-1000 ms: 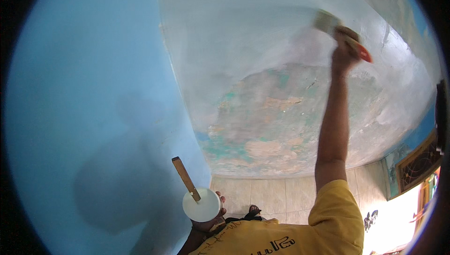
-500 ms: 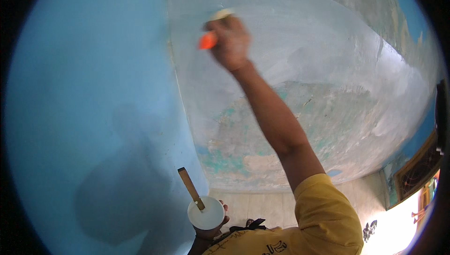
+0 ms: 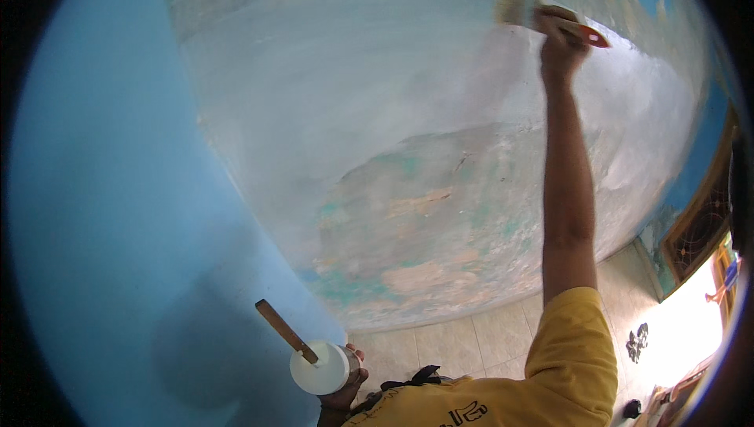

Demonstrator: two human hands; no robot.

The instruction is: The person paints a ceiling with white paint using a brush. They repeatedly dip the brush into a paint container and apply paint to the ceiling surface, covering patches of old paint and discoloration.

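My right hand (image 3: 562, 43) is raised high on the patchy grey wall (image 3: 353, 97), fingers closed round the handle of a wide paintbrush (image 3: 517, 10). Its pale bristles lie against the wall, pointing left, and the red handle end sticks out to the right. Low down, near the blue wall, my left hand (image 3: 351, 388) grips a white tub (image 3: 345, 372) from its right side. White liquid, looking like paint, fills the tub close to the rim. A flat wooden stick (image 3: 284, 329) stands tilted in it, leaning to the left.
A smooth blue wall (image 3: 102, 191) meets the painted wall at a corner on the left. Lower on that wall are bare green and peach patches (image 3: 424, 274). Beige floor tiles (image 3: 448, 344) lie below. At the right are a dark framed panel (image 3: 703, 219) and a bright doorway (image 3: 691, 348).
My right hand has swept the brush from the upper middle across to the right. The view has shifted, and the tub in my left hand appears slightly lower and further left.
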